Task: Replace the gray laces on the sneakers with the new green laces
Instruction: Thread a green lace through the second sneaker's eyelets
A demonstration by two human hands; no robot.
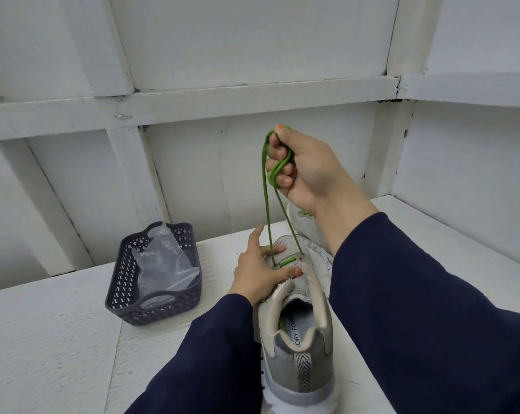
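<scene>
While the right hand (300, 165) clenches the soft lace (267, 204) in 2 strands, the left hand (257, 274) presses flat-fingered on the sneaker (300, 366); limp cord probably threads best pinched near its tips.

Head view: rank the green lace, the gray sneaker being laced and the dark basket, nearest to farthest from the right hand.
1. green lace, gripped in the right hand itself.
2. gray sneaker, below the hand, centre of the table.
3. basket, well off to the lower left.
</scene>
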